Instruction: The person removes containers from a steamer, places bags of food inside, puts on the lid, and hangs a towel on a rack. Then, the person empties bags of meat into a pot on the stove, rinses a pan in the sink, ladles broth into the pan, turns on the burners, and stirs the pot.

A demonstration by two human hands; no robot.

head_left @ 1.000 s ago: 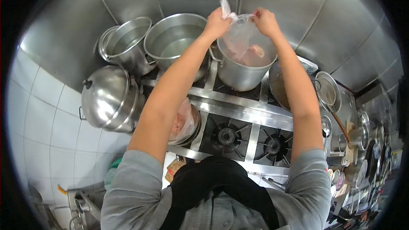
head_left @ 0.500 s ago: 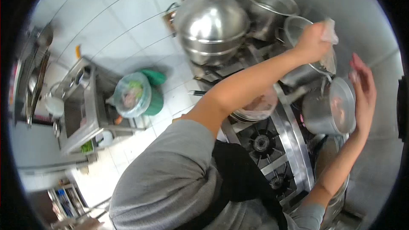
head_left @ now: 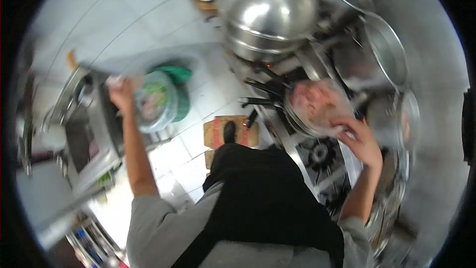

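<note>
Over by the bin, my left hand is closed on a crumpled, whitish plastic bag, blurred by motion. Beside it stands the green bin with a clear liner and green and pale scraps inside. My right hand grips the near edge of a clear plastic container holding pink raw meat. That container rests on top of stacked pans at the stove; whether it is rigid or a bag is hard to tell.
A large domed steamer stands at the back of the stove, with steel pots along the wall. Pan handles stick out toward the floor. Bare burners are near me. A sink is on the left; flattened cardboard lies underfoot.
My left hand has swung from above the back pots across to the bin, with the plastic bag. My right hand has moved from the pot by the wall to the meat container.
</note>
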